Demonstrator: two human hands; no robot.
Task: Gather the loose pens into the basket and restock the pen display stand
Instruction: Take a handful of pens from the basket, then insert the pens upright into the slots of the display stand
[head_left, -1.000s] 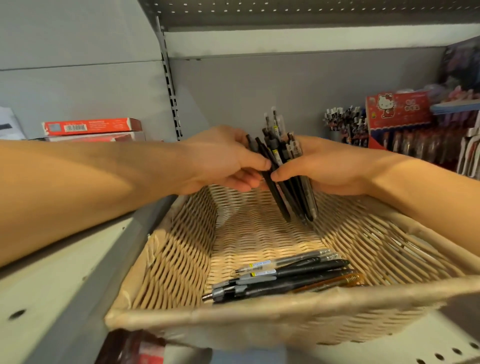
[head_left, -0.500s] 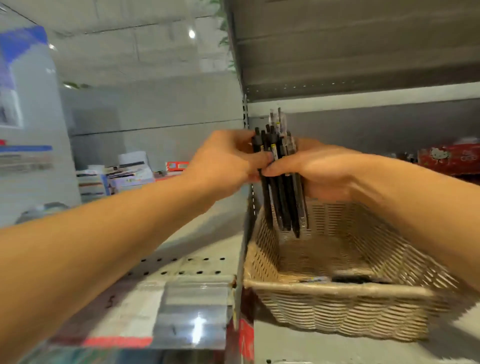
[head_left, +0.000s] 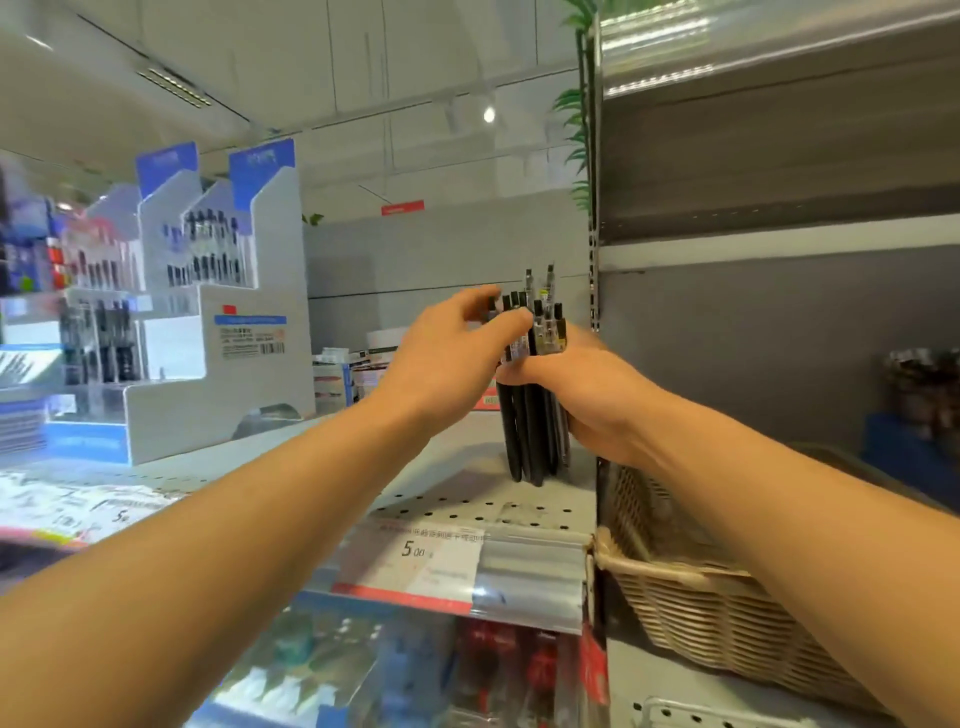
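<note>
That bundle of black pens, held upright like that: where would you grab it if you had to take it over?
Grip the bundle of pens round its lower barrels, below the right hand, coming from the left. The pens stand upright, tips down; the left hand already crowds the clip ends, and the basket and shelf upright block the right.

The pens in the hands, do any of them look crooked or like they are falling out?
None looks crooked or falling. The bundle of pens stands upright, gripped by the right hand, with the left hand touching its upper part. A couple of clear pens poke up higher than the black ones, so the tops are uneven. The picture is blurry.
</note>
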